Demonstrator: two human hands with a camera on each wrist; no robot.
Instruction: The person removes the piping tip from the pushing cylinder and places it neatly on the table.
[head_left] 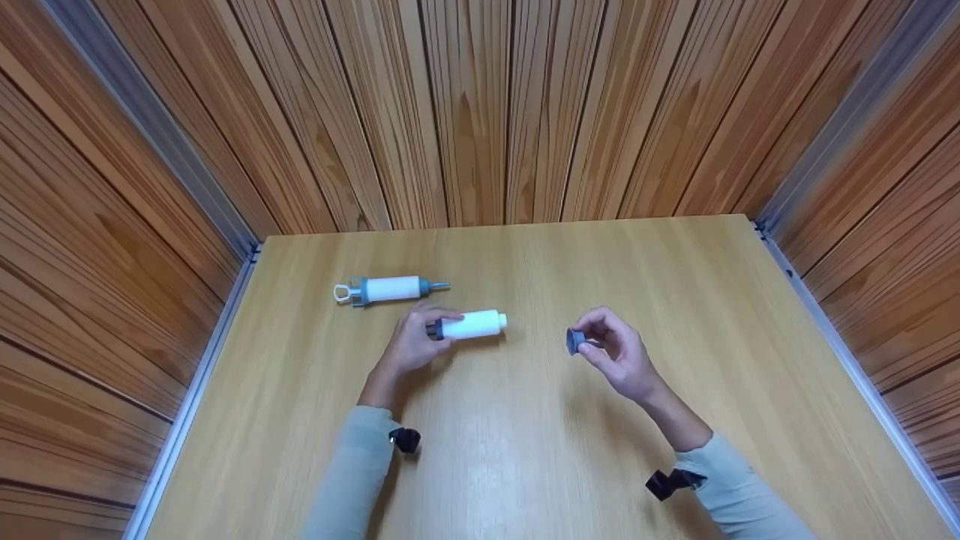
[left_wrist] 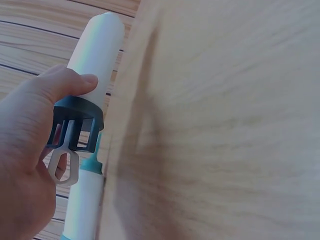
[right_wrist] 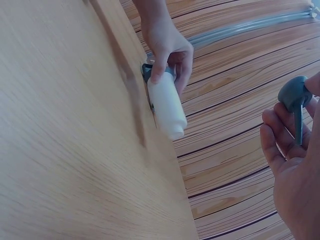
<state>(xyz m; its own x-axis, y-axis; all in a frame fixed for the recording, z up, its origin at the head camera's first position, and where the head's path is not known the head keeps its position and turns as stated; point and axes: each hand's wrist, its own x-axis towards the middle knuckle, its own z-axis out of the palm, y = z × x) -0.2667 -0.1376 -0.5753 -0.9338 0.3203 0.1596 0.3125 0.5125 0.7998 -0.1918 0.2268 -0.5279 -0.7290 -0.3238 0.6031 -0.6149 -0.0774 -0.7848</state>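
My left hand (head_left: 417, 339) grips a large plastic syringe body (head_left: 474, 325) above the table, its white barrel pointing right. At its near end, in the left wrist view, are a dark slotted collar (left_wrist: 79, 112) and a pale ring handle (left_wrist: 64, 167); the thumb lies on the barrel just past the collar. The barrel's far end shows a bare white neck (right_wrist: 176, 132). Apart from it, my right hand (head_left: 619, 355) pinches a dark blue-grey nozzle cap (right_wrist: 293, 95) by its rim. Its thin spout points back toward the palm, and its wide end faces the syringe body.
A second syringe (head_left: 393, 289) with blue-grey ends, ring handle and nozzle lies on the wooden table (head_left: 510, 465), just beyond my left hand. Wood-plank walls (head_left: 480, 112) rise at the back and both sides, with metal rails (head_left: 187, 427) along the table's sides.
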